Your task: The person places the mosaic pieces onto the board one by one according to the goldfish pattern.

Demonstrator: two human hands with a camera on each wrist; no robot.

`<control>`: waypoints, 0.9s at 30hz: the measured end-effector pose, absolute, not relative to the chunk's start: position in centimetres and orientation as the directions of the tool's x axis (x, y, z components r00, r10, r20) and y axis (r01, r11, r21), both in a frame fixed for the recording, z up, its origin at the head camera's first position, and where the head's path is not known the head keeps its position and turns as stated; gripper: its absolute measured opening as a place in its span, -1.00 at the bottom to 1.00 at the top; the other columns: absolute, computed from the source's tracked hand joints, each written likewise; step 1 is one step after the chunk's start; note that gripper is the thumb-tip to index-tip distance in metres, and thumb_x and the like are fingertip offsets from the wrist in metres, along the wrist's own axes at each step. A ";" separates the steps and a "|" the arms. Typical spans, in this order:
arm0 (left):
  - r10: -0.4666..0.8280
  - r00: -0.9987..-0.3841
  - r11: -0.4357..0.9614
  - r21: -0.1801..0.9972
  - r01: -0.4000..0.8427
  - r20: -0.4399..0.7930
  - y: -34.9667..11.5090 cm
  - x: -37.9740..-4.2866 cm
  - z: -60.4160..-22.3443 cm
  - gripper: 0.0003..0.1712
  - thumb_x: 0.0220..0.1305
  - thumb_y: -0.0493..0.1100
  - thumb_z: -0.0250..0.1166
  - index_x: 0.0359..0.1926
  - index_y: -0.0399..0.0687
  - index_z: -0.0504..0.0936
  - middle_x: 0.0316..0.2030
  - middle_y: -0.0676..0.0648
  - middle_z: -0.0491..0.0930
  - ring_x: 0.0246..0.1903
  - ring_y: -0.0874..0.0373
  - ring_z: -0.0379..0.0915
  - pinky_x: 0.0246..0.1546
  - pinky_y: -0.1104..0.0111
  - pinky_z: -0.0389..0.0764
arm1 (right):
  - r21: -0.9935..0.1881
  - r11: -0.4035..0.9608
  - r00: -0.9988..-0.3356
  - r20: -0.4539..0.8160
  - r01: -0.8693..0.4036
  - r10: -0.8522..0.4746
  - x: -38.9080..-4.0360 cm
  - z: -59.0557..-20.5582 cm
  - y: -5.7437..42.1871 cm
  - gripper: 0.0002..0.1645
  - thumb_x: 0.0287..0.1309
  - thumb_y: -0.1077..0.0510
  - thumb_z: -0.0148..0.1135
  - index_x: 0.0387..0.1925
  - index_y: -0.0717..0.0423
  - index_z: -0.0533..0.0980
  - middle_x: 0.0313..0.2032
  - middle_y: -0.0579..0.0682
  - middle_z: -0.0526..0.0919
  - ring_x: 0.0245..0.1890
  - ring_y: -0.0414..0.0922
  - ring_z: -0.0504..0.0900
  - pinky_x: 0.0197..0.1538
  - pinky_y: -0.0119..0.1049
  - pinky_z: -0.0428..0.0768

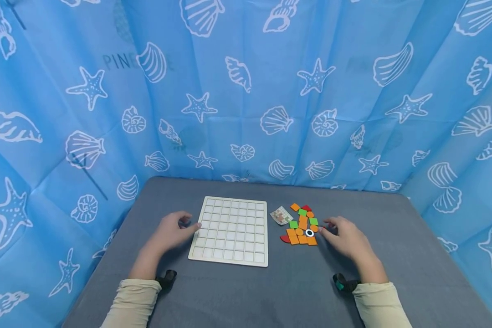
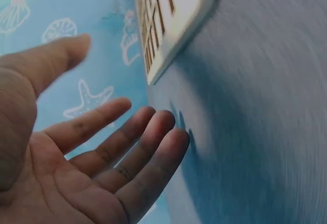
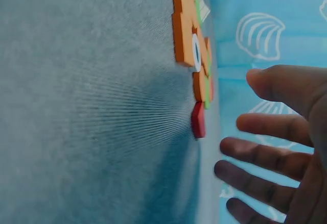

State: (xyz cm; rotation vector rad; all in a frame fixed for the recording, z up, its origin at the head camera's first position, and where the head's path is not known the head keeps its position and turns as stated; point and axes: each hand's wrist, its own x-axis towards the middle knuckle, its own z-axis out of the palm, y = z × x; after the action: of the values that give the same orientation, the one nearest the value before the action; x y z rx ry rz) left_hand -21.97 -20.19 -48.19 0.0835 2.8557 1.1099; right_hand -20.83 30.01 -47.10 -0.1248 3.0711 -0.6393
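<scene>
My left hand (image 1: 168,234) is beside the left edge of a pale square board (image 1: 228,261) marked with a grid of shallow cells. In the left wrist view its fingers (image 2: 153,152) are spread and loosely bent, holding nothing, apart from the board. To the board's right lies a cluster of flat orange tiles (image 1: 303,222), green tiles (image 1: 313,221) and red pieces (image 1: 284,238), with a white ring (image 1: 309,233) among them. My right hand (image 1: 346,239) hovers at the cluster's right side, near a red piece (image 3: 198,121). Nothing is between its relaxed fingers (image 3: 260,155).
A small card (image 1: 281,215) with a printed grid pattern lies between the board and the tiles. Everything rests on a grey cloth-covered table (image 1: 299,291). Blue curtains (image 1: 246,100) with white shells and starfish hang behind the table and at both sides.
</scene>
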 end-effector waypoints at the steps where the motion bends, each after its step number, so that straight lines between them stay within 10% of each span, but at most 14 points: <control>1: 0.077 -0.996 0.728 0.686 0.019 -0.054 -20.1 -22.1 -48.3 -0.30 0.46 0.17 0.35 0.34 -0.28 0.59 0.15 -0.32 0.65 0.11 -0.22 0.63 0.02 -0.04 0.69 | -0.419 0.904 -0.996 0.030 -0.089 -0.084 -21.0 -47.3 30.1 -0.47 0.45 -0.07 0.32 0.21 0.25 0.64 0.00 0.23 0.71 -0.05 0.13 0.67 0.01 0.21 0.66; 11: 0.067 -0.995 0.671 0.741 -0.012 -0.077 -19.7 -23.6 -49.1 -0.38 0.48 0.08 0.34 0.31 -0.30 0.61 0.07 -0.28 0.66 0.03 -0.14 0.61 -0.06 0.03 0.65 | -0.620 0.778 -0.995 0.064 -0.101 -0.079 -22.9 -49.1 31.0 -0.59 0.47 0.15 0.30 0.21 0.29 0.62 0.00 0.24 0.68 -0.19 -0.02 0.62 -0.25 -0.26 0.61; 27: 0.025 -0.985 0.494 0.859 -0.135 -0.170 -18.8 -25.4 -49.9 -0.57 0.52 -0.16 0.29 0.24 -0.38 0.64 0.03 -0.34 0.62 -0.16 -0.04 0.70 -0.23 0.19 0.80 | -0.644 0.761 -0.995 -0.005 -0.074 -0.101 -25.0 -49.8 31.4 -0.64 0.45 0.16 0.33 0.16 0.27 0.68 0.05 0.27 0.62 -0.20 -0.02 0.51 -0.19 -0.23 0.52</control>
State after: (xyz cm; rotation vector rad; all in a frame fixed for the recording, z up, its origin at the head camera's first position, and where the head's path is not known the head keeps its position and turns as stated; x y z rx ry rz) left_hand -25.42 -18.79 -49.89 -0.0956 2.5740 1.5018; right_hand -25.00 31.42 -49.80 -0.1443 2.9108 -1.0617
